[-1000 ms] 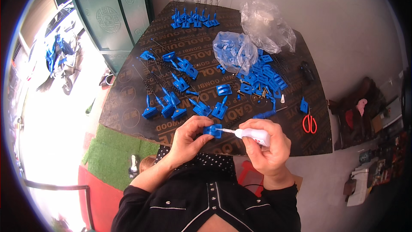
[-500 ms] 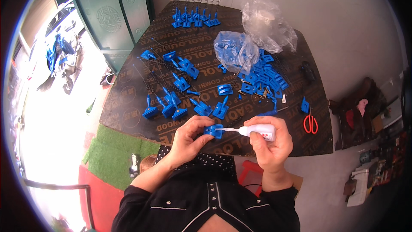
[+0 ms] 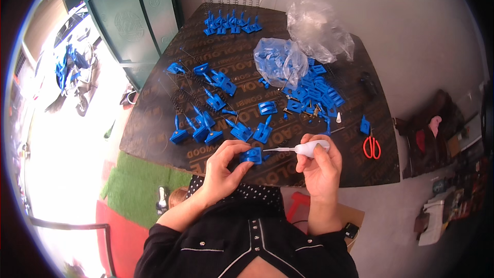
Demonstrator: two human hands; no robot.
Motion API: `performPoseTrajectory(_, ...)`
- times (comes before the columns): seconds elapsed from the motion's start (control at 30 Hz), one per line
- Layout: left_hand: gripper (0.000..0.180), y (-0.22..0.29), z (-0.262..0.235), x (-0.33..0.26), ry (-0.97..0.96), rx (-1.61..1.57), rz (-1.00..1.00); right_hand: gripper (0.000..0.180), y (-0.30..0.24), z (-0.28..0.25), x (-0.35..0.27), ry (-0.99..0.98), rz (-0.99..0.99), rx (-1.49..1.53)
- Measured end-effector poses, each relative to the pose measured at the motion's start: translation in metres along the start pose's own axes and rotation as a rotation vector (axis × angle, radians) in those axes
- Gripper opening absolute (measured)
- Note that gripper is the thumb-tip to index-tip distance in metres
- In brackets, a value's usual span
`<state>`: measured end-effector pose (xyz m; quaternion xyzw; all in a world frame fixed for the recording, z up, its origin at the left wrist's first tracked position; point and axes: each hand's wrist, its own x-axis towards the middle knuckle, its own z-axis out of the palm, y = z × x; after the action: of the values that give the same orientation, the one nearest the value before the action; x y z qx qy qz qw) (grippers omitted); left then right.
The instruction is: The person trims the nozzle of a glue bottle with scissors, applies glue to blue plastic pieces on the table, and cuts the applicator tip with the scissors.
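Between left hand [image 3: 225,167] and right hand [image 3: 323,169], a slim nozzle [image 3: 282,149] points at a blue piece [image 3: 250,156], tip just off the piece's right edge: this looks like the liquid-applying step. And the left pinches the piece, open no wider than it needs; the right curls snugly round the white bottle [image 3: 309,148] behind that nozzle. The next move, I'd judge, calls for a steady left and clean aim.

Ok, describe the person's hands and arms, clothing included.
The left hand and right hand wear no gloves, and no watch or bracelet shows. Plain black sleeves leave much of the forearms bare; the matching shirt has pale piping and shiny buttons.
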<state>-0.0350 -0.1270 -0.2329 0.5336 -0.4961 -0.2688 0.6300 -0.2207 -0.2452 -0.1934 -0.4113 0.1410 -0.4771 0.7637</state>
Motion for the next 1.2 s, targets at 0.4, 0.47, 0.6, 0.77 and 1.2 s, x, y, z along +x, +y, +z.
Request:
performPoseTrajectory(0.4, 0.033, 0.001, 0.012, 0.002, 0.162, 0.845, 0.154, 0.026, 0.022, -0.017, -0.005, -0.057, 0.193, 0.345)
performPoseTrajectory(0.47, 0.033, 0.001, 0.012, 0.001, 0.158, 0.909, 0.142, 0.026, 0.021, -0.014, -0.008, -0.052, 0.186, 0.365)
performPoseTrajectory(0.6, 0.036, 0.01, 0.012, 0.001, 0.123, 0.977, 0.102, 0.025, 0.017, -0.01, -0.014, 0.008, 0.243, 0.355)
performPoseTrajectory(0.77, 0.034, 0.049, 0.016, -0.001, 0.15, 0.896, 0.266, 0.029, 0.019, -0.013, -0.02, -0.07, 0.323, 0.415)
performPoseTrajectory(1.2, 0.034, 0.05, 0.066, 0.023, -0.31, -0.182, -0.175, 0.03, 0.026, -0.006, -0.047, -0.054, 0.517, 0.47)
